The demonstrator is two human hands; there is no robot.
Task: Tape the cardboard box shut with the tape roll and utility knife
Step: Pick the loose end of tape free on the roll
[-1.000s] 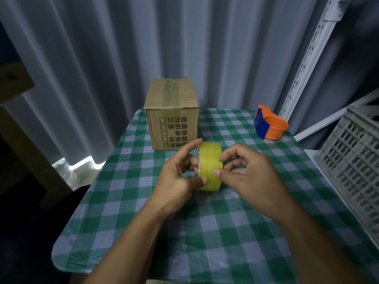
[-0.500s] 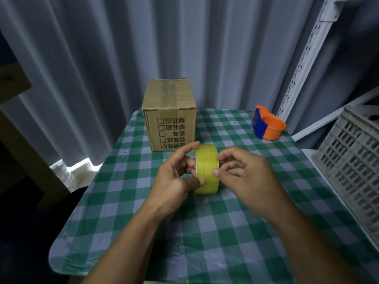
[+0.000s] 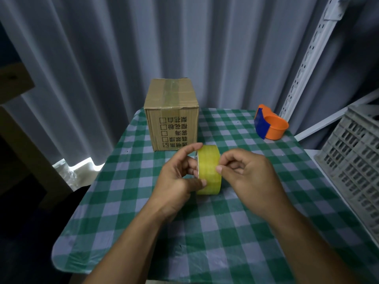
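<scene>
tape roll [image 3: 209, 169] upright in left hand [image 3: 176, 179] grip, right hand [image 3: 248, 173] fingertips on rim

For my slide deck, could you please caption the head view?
Both hands, left hand and right hand, grip a yellow tape roll before a cardboard box.

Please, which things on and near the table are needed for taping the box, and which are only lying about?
For the job:
- cardboard box
- yellow tape roll, held by the left hand, picked at by the right hand

Lying about:
- orange and blue item
- grey plastic crate

No utility knife is visible.
</scene>
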